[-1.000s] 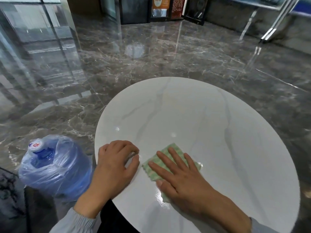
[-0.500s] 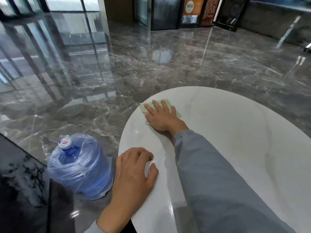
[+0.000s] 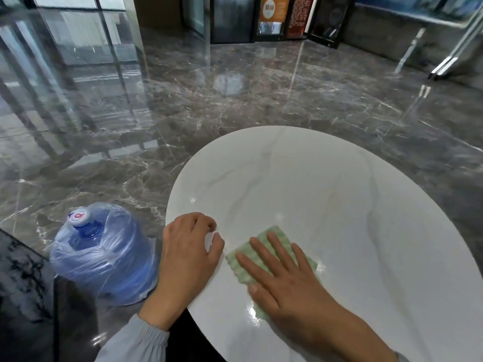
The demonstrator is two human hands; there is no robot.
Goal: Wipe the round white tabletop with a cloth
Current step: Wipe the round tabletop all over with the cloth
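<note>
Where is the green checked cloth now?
In the head view, the green checked cloth lies on the round white tabletop near its left edge, under the right hand, beside the left hand.

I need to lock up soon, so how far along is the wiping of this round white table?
Done: a wet gleam at the near edge of the round white tabletop suggests that part is wiped. In hand: the right hand presses the green checked cloth flat there; the left hand rests curled at the rim. Left: the far half shows no wet marks, so probably most.
</note>
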